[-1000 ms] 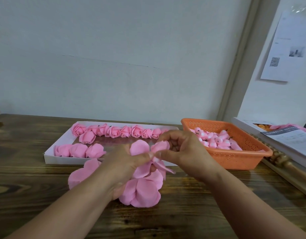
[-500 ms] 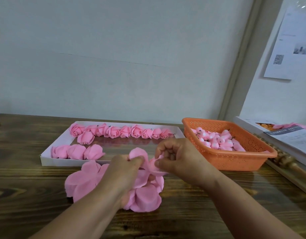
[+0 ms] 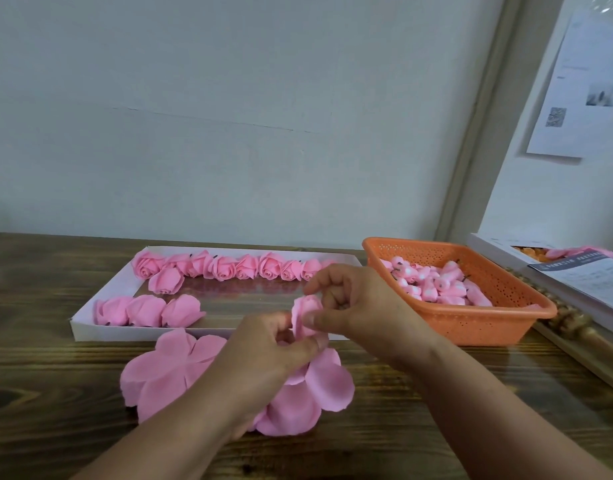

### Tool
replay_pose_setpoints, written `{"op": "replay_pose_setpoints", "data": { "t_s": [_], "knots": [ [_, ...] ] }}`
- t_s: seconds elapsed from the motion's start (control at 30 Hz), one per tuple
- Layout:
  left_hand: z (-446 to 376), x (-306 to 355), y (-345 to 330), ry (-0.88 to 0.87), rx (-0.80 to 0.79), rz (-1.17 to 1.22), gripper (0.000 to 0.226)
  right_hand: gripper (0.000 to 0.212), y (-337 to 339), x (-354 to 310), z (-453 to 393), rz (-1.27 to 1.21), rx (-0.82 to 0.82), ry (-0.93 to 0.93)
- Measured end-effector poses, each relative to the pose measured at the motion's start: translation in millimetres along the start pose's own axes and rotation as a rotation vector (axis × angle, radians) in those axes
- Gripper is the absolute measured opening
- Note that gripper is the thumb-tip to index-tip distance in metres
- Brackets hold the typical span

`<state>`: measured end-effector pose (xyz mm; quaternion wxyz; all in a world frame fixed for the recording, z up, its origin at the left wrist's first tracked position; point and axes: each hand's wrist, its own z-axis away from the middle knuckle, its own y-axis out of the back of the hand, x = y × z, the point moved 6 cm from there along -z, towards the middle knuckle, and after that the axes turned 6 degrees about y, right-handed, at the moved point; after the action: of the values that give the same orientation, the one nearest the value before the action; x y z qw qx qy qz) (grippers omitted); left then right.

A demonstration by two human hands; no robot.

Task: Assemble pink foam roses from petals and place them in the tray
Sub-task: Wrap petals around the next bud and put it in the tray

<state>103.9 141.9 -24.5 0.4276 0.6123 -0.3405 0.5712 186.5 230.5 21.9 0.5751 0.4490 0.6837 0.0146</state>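
We see both hands meeting over the front of the wooden worktop [image 3: 402, 427], just ahead of the white tray [image 3: 101, 329]. The left hand [image 3: 263, 351] has its grip closed on the base of a half-formed pink rose [image 3: 307, 315], thumb and fingers curled round the gathered foam. The right hand [image 3: 360, 306] pinches the upright inner petal of that same rose between thumb and forefinger, its other fingers curled above. From under the left hand a sheet of flat pink petals [image 3: 298, 400] spreads out and lies on the worktop, lobes fanning toward us. A second flat petal sheet [image 3: 163, 372] lies just to the left of it, touching the tray's near wall.

Inside the tray, a row of finished roses [image 3: 225, 268] runs along the far wall, with one more [image 3: 166, 280] tucked just in front of the row's left end. Three roses [image 3: 146, 310] lie on their sides against the near-left corner. The middle of the tray floor shows a shiny bare surface.

To the right of the tray stands an orange perforated basket [image 3: 488, 323] holding a heap of small pink buds [image 3: 436, 282]. Further right, at the worktop edge, are printed papers [image 3: 589, 275] on a flat white box, and a sheet [image 3: 582, 95] is stuck to the wall above.
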Motion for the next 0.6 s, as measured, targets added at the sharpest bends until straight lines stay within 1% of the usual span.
{"op": "replay_pose_setpoints", "data": {
  "t_s": [0.1,0.2,0.27,0.4,0.53,0.6],
  "knots": [
    [-1.8,-2.9,1.4,0.009,0.041,-0.01,0.01,0.019,-2.2,1.5,1.6,0.041,-0.009,-0.003],
    [-1.7,-3.1,1.0,0.035,0.007,-0.013,0.007,0.022,-2.0,3.6,2.9,0.061,-0.03,-0.007],
    [-1.2,-1.9,2.4,0.054,-0.037,-0.017,0.009,0.023,1.3,6.5,6.4,-0.013,-0.074,-0.024],
    [1.2,1.8,2.6,0.091,-0.153,-0.091,0.01,0.013,1.9,10.7,13.9,-0.321,-0.21,-0.032],
    [2.3,1.5,3.7,0.115,-0.228,-0.174,0.012,0.014,-2.1,12.8,14.6,-0.325,-0.271,-0.015],
    [2.2,2.6,6.8,0.118,-0.228,-0.206,0.012,0.02,-3.5,11.0,15.2,-0.388,-0.307,-0.005]
  ]
}}
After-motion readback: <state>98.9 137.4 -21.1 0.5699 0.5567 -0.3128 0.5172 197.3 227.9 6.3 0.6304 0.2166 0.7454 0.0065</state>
